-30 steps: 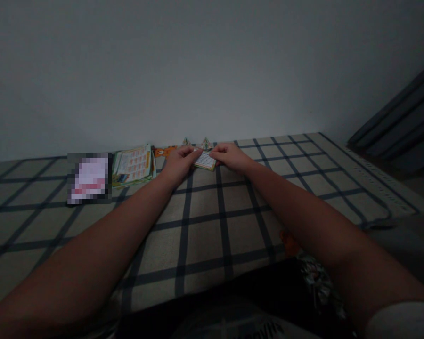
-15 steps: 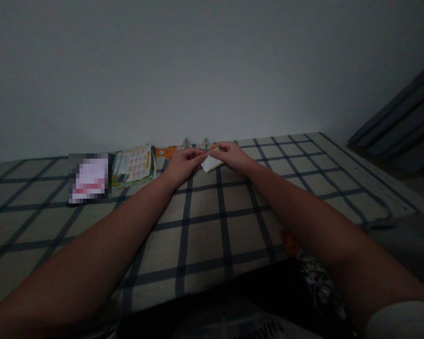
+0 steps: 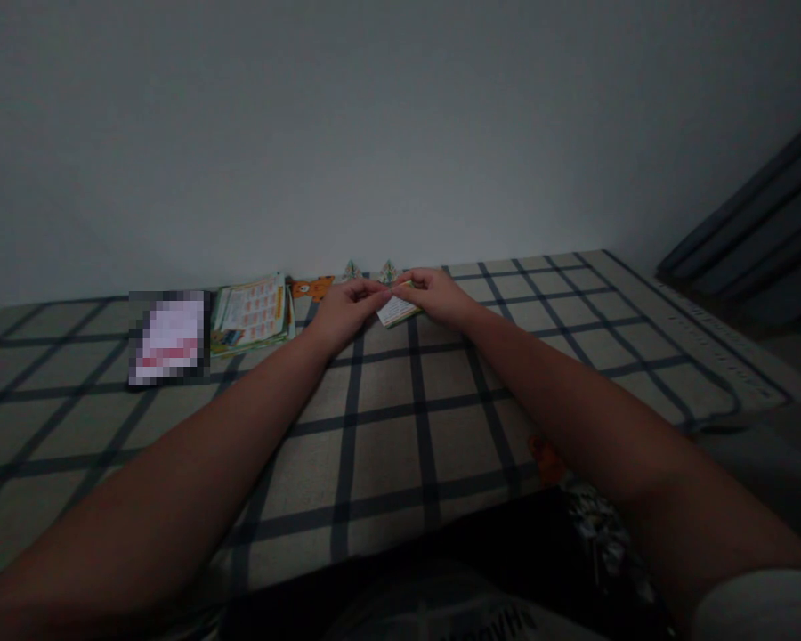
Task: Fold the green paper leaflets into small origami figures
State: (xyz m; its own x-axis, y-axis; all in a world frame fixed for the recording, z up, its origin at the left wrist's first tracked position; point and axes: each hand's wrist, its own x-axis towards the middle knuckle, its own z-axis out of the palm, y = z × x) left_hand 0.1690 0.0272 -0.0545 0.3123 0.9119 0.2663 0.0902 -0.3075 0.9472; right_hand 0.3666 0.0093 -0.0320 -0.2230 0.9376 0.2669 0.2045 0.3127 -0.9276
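Note:
Between my hands is a small folded piece of printed paper (image 3: 397,312), white with lines of text and a green edge. My left hand (image 3: 349,312) pinches its left upper side between thumb and fingers. On the other side, my right hand (image 3: 439,296) grips the paper's upper right part, thumb on top. The two thumbs nearly meet over the paper, and the fingertips hide its upper edge. Just behind the hands stand two small folded paper pieces with pointed tops, a left one (image 3: 352,270) and a right one (image 3: 388,271).
A checked cloth (image 3: 387,445) covers the table, which meets a plain wall (image 3: 400,133). To the left lie a stack of printed sheets (image 3: 250,312) and a blurred pinkish item (image 3: 172,338). An orange bear print (image 3: 312,288) shows beside my left hand. A dark curtain (image 3: 761,223) hangs at right.
The paper between my fingers has shifted slightly; its white lower point now looks flatter, with more printed text facing up. Both hands stay in nearly the same place.

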